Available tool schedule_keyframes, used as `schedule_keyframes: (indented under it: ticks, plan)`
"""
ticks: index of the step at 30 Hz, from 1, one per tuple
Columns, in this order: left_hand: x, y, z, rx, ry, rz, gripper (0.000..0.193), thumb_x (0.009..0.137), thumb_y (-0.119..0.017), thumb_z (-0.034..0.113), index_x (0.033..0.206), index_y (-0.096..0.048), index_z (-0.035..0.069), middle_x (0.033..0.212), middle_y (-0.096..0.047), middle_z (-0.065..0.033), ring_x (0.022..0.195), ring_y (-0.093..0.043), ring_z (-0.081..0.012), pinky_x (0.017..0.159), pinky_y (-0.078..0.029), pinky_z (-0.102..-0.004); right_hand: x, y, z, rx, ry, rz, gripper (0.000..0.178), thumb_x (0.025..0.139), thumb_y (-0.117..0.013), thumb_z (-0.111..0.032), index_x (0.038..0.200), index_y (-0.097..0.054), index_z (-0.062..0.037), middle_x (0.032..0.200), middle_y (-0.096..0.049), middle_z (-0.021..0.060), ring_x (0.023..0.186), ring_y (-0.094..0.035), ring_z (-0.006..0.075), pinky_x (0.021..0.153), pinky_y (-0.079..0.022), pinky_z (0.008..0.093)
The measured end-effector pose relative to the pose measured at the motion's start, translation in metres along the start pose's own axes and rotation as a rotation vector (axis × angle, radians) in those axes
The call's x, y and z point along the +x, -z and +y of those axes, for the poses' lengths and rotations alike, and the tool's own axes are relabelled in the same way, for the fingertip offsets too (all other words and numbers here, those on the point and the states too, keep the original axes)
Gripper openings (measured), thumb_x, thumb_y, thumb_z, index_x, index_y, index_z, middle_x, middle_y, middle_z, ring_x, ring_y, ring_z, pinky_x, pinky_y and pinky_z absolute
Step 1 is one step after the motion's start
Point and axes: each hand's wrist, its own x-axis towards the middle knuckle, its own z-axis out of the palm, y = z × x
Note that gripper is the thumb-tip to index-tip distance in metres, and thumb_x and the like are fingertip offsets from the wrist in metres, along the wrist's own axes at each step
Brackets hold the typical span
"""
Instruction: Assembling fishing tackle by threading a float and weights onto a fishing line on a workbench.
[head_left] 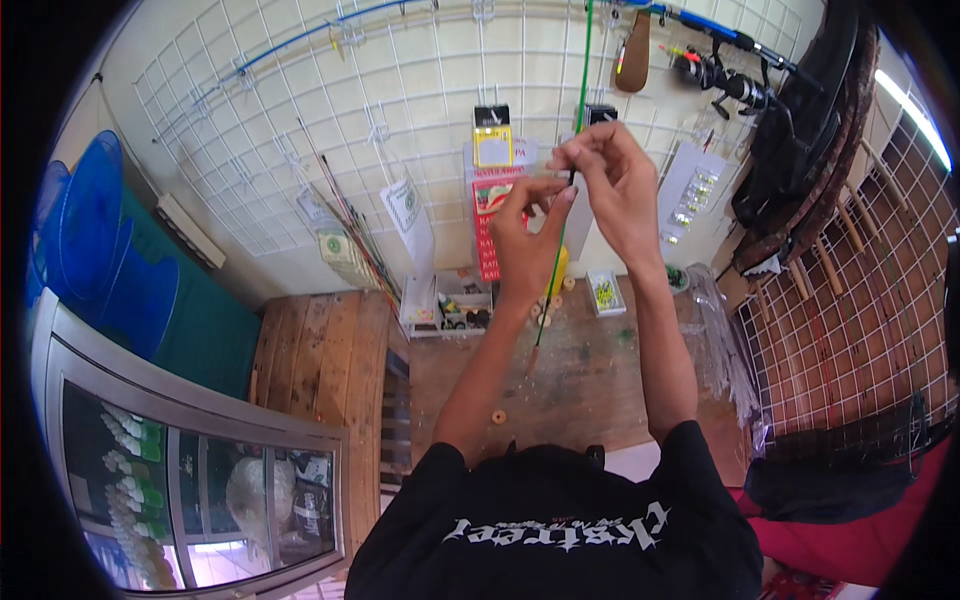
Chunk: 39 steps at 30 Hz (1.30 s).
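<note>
A thin green fishing rod (584,80) runs upright in front of me, from the top of the view down to a pale brown end low over the workbench. My left hand (527,225) is closed on it, thumb and forefinger pinching near a short black band. Just above and to the right, my right hand (615,185) pinches the same stretch of rod with bent fingers. Whether a thread or small fitting sits between the fingertips is too small to tell.
The wooden workbench (460,375) carries a white divided tray (465,310), a small white box (604,293) and several cork rings (499,417). Behind rises a white wire grid (290,110) with rods and packets. A glass cabinet (200,470) stands left, a rod rack (840,260) right.
</note>
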Motion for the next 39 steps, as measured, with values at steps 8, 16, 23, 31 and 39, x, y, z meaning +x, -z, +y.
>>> schedule_keyframes:
  ticks: [8, 16, 23, 31, 39]
  plan:
    - [-0.065, 0.085, -0.068, 0.216, 0.274, -0.408, 0.032, 0.082, -0.073, 0.019, 0.107, -0.064, 0.002, 0.099, -0.066, -0.0033, 0.088, -0.057, -0.01, 0.081, -0.044, -0.0267, -0.013, 0.022, -0.009, -0.02, 0.008, 0.182, 0.004, 0.092, -0.052, 0.002, 0.095, -0.052, 0.0056, 0.088, -0.063, 0.0137, 0.076, -0.068, 0.0178, 0.068, -0.055, 0.0282]
    - [-0.196, 0.143, -0.186, 0.515, 0.533, -0.866, 0.08, 0.065, -0.082, 0.044, 0.128, -0.051, 0.007, 0.132, -0.049, -0.0207, 0.127, -0.045, -0.0347, 0.105, -0.037, -0.0411, -0.022, 0.038, 0.002, 0.11, 0.178, 0.348, 0.01, 0.096, -0.053, -0.005, 0.098, -0.046, 0.0014, 0.092, -0.058, 0.0122, 0.067, -0.045, 0.0111, 0.061, -0.043, 0.0274]
    - [-0.209, 0.134, -0.195, 0.407, 0.604, -0.966, 0.086, 0.064, -0.082, 0.047, 0.133, -0.048, 0.008, 0.136, -0.043, -0.0224, 0.128, -0.042, -0.035, 0.106, -0.036, -0.0412, -0.031, 0.086, -0.025, 0.285, 0.311, 0.466, 0.009, 0.096, -0.052, -0.004, 0.101, -0.046, 0.0002, 0.093, -0.058, 0.0161, 0.069, -0.045, 0.0138, 0.061, -0.041, 0.0275]
    - [-0.186, 0.166, -0.167, 0.367, 0.495, -0.786, 0.065, 0.069, -0.082, 0.041, 0.12, -0.058, 0.008, 0.128, -0.052, -0.0168, 0.117, -0.051, -0.0293, 0.098, -0.041, -0.038, -0.082, 0.14, -0.019, 0.563, 0.24, 0.523, 0.018, 0.09, -0.063, -0.008, 0.089, -0.048, 0.0017, 0.081, -0.044, 0.0064, 0.069, -0.037, 0.0132, 0.059, -0.035, 0.0284]
    - [-0.133, 0.229, -0.106, 0.477, 0.805, -0.833, 0.039, 0.078, -0.078, 0.026, 0.103, -0.06, 0.002, 0.094, -0.067, -0.0084, 0.087, -0.058, -0.0132, 0.081, -0.047, -0.0309, -0.142, 0.111, 0.078, 0.466, 0.102, 0.789, 0.018, 0.092, -0.062, -0.017, 0.09, -0.049, -0.005, 0.083, -0.047, 0.003, 0.068, -0.04, 0.013, 0.065, -0.045, 0.0244]
